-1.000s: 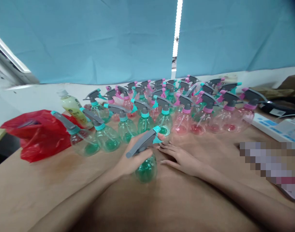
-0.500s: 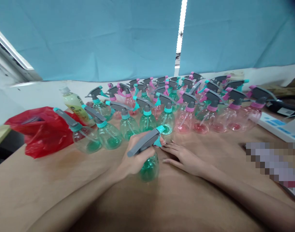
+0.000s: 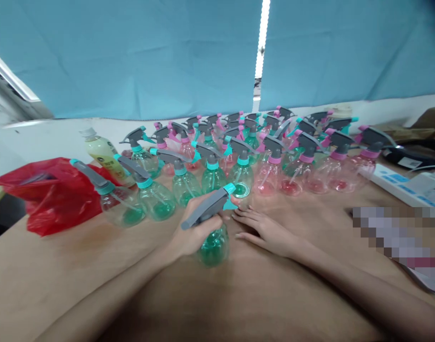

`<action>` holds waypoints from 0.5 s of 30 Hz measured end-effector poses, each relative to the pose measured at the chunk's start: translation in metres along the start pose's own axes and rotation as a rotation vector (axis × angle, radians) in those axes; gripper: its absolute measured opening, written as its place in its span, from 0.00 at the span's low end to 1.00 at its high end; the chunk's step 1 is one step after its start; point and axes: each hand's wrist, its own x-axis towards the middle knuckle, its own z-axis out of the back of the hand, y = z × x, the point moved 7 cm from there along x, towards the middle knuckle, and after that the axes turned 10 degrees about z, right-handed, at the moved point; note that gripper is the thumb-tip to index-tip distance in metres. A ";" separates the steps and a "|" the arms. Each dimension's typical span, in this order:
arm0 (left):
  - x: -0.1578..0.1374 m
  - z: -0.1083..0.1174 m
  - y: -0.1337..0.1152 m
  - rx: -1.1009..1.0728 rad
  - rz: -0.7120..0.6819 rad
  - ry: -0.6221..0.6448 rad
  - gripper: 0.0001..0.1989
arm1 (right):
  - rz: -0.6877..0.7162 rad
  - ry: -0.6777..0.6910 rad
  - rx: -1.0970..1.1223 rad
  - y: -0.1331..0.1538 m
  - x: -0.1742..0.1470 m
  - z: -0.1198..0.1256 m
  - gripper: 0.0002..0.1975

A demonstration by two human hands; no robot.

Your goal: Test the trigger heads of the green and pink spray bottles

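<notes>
My left hand (image 3: 194,230) is closed round the neck of a green spray bottle (image 3: 214,248), under its grey and teal trigger head. The bottle's nozzle points up and to the right, and my fingers partly hide the trigger. Just right of it, my right hand (image 3: 263,230) lies on the table with fingers stretched out and apart, holding nothing. Beyond my hands stand more spray bottles in rows: clear green ones with teal collars (image 3: 156,199) and pink ones with pink collars (image 3: 269,178).
A red plastic bag (image 3: 61,194) lies at the left, with a yellowish labelled bottle (image 3: 105,154) behind it. On the right are a white power strip (image 3: 399,184) and a pixelated flat object (image 3: 402,242). A blue cloth (image 3: 185,57) hangs at the back.
The whole view has shifted slightly, so things appear a little further left. My left hand still grips the spray bottle, and my right hand stays flat on the table.
</notes>
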 end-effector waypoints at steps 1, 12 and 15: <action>0.000 0.001 0.000 -0.001 0.017 -0.022 0.15 | 0.001 -0.002 0.001 0.000 0.000 0.000 0.29; -0.003 0.000 -0.002 -0.070 0.072 -0.063 0.08 | -0.021 -0.017 0.002 0.000 -0.003 -0.001 0.29; -0.002 0.000 -0.001 -0.110 0.090 -0.048 0.09 | -0.017 -0.005 -0.004 0.001 -0.003 -0.001 0.29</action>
